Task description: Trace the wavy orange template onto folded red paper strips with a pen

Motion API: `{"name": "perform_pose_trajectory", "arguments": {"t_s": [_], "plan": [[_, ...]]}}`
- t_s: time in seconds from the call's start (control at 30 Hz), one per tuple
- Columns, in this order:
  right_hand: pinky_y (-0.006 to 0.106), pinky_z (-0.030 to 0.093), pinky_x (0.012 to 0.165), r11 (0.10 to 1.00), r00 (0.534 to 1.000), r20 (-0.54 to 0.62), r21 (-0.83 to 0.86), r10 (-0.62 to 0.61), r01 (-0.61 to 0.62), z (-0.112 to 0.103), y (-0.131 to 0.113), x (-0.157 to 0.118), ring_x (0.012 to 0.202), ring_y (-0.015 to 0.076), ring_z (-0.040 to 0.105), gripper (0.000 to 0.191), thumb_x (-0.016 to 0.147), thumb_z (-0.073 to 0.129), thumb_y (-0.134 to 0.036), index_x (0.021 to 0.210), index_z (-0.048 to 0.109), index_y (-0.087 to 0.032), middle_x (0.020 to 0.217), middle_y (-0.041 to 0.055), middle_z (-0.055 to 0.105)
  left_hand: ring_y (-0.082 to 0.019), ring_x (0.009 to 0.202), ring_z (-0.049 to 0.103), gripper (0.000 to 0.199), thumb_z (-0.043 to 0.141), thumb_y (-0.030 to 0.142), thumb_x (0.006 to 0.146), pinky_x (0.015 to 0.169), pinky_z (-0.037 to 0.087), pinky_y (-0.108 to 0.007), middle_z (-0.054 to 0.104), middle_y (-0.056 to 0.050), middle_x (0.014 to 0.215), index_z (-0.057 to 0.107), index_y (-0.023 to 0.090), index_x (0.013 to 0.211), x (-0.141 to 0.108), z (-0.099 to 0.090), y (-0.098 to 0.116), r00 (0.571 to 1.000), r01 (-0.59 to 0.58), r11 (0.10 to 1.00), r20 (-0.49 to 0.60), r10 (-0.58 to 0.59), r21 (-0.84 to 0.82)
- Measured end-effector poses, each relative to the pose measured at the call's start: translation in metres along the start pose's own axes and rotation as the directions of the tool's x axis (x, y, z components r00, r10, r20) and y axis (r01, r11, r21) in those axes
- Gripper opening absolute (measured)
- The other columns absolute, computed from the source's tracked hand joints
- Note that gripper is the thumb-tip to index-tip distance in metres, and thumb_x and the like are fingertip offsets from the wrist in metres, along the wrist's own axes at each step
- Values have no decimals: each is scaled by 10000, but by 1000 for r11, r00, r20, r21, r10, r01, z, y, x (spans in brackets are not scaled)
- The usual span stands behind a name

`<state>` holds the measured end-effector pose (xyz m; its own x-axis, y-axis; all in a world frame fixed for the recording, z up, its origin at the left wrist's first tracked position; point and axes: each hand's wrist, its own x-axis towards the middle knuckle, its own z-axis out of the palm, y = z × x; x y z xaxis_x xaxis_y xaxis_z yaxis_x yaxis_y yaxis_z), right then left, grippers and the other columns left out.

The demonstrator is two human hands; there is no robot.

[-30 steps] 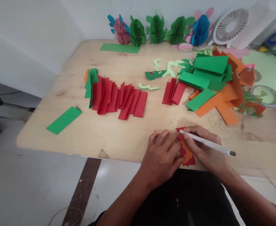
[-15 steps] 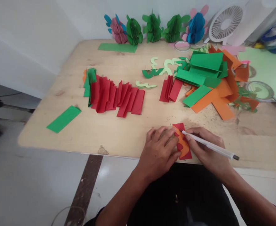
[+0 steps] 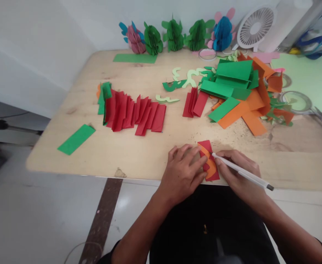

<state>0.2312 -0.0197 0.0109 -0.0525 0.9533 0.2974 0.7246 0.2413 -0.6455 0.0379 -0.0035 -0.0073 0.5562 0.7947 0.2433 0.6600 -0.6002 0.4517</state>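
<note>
The fingers of my right hand [image 3: 245,178] are closed around the white pen [image 3: 243,171], gripping it near its writing end, with the dark end pointing out toward my right. My left hand [image 3: 180,174] is gripping nothing: its fingers are a little bent and parted, and their tips rest on the orange cutout [image 3: 211,169] and its left side. This wavy cutout lies on the red paper [image 3: 206,144], near the front edge of the table [image 3: 139,157]. What has just changed is small — the pen's point is a bit lower along the cutout's right edge than a moment ago. It is now beside the upper part of this edge, so the lower curve is, I judge, not yet followed. If there is a drawn line on the red, I cannot tell. Farther out, to the left, stands a row of red folded strips [image 3: 122,112], and a smaller red bundle [image 3: 191,104] is ahead of my hands. To its right, the green folded papers [image 3: 234,69] lie over orange strips [image 3: 254,123] — and at the back, by the wall, I see the paper figures [image 3: 174,35] and a white fan [image 3: 256,28].
</note>
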Motion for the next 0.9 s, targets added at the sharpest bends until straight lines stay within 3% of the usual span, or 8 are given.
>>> {"name": "perform_pose_trajectory", "arguments": {"t_s": [0.9], "plan": [[233,511,653,999,999,-20,-15,-47,47,-1,-3,-10,690,116,652,33,876,598,-186,882,621,-211,801,4,712,-315,1248,446,320,509,366,941,1047,334,-535,573,-105,1338,643,207,1185,0,1,0,1000,-6,1000,-1,6,6]]}}
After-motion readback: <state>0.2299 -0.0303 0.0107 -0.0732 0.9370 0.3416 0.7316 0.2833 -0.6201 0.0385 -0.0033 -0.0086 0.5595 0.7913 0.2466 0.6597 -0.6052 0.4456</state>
